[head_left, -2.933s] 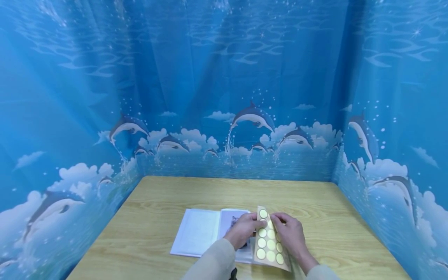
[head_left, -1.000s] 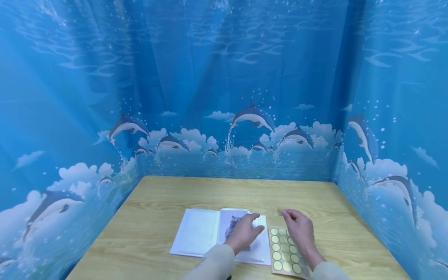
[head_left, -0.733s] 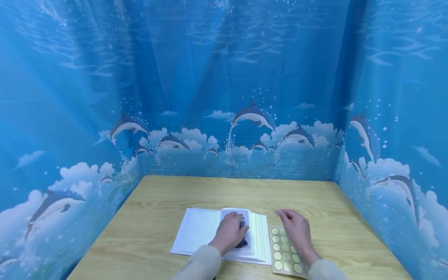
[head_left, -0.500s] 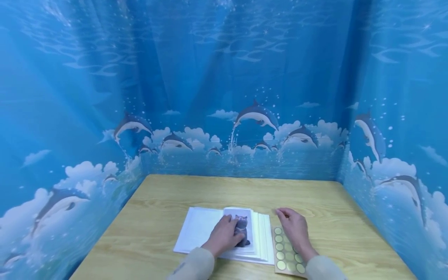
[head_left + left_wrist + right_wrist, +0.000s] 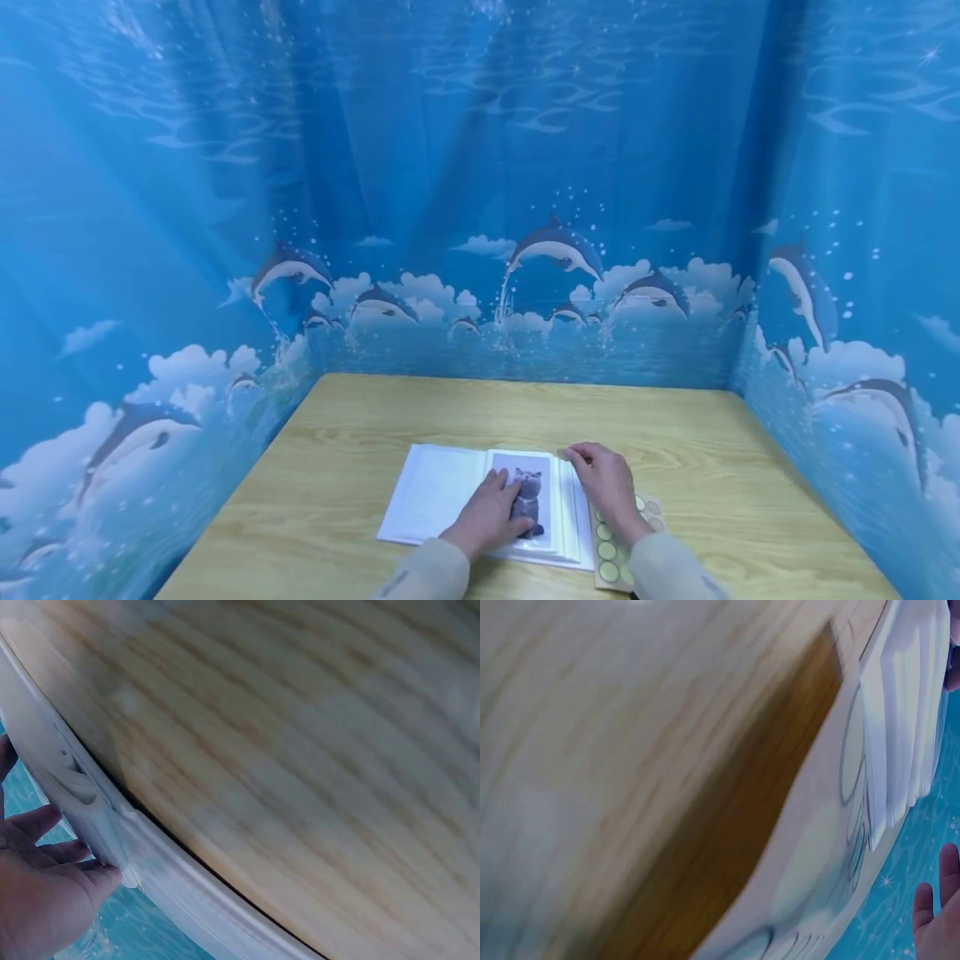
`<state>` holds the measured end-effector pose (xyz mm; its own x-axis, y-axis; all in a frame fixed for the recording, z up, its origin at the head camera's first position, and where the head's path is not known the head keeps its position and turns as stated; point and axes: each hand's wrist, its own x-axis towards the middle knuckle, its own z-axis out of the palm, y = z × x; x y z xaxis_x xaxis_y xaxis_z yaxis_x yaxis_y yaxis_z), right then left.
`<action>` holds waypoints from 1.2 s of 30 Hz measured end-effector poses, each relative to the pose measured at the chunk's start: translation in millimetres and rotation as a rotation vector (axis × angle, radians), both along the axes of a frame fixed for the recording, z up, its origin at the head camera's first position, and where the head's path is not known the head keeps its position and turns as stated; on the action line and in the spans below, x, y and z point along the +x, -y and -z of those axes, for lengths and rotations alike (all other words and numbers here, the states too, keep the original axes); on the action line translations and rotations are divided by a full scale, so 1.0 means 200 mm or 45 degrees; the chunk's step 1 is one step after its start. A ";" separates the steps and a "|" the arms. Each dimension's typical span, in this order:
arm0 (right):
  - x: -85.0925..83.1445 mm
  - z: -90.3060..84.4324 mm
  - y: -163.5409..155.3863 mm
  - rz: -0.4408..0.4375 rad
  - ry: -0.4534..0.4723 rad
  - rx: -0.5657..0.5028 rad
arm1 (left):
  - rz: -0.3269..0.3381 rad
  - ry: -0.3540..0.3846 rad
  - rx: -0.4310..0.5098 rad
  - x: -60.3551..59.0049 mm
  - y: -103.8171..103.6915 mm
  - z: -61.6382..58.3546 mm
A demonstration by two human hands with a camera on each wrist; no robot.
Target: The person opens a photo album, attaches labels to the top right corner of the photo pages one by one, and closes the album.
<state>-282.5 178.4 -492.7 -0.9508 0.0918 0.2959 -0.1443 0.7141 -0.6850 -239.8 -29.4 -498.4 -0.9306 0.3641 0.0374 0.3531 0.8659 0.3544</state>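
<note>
Your left hand (image 5: 489,518) lies flat, fingers straight, on the album (image 5: 442,504). Your right hand (image 5: 606,490) rests beside it at the album's right edge, fingers loosely bent, both sleeved forearms reaching forward.

No text, label, brand, number or sign can be read on the album (image 5: 442,500), the sticker sheet (image 5: 611,554) or the curtain (image 5: 480,208).

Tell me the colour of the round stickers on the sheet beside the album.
Pale yellow-green, on a tan sticker sheet; the head view shows this best.
</note>
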 end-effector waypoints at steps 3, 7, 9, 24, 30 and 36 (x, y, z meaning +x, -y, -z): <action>-0.02 0.01 0.03 -0.016 0.024 0.005 | 0.009 0.008 -0.015 0.00 0.00 0.00; -0.03 0.02 0.06 -0.042 0.042 0.015 | 0.035 0.007 -0.041 0.00 0.01 0.02; -0.04 0.03 0.07 -0.046 0.055 0.027 | 0.050 0.010 -0.063 0.01 0.02 0.03; -0.09 0.06 0.10 -0.083 0.057 0.121 | 0.087 -0.001 -0.228 0.04 0.03 0.02; -0.10 0.07 0.10 -0.086 0.033 0.127 | 0.076 0.056 -0.275 0.04 0.03 -0.01; -0.12 0.08 0.11 -0.100 0.003 0.168 | 0.088 0.072 -0.241 0.05 0.03 0.00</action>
<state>-306.6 156.3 -508.5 -0.9542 -0.0223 0.2982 -0.2015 0.7847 -0.5863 -230.7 -35.2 -498.8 -0.9020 0.4225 -0.0890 0.3979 0.8934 0.2086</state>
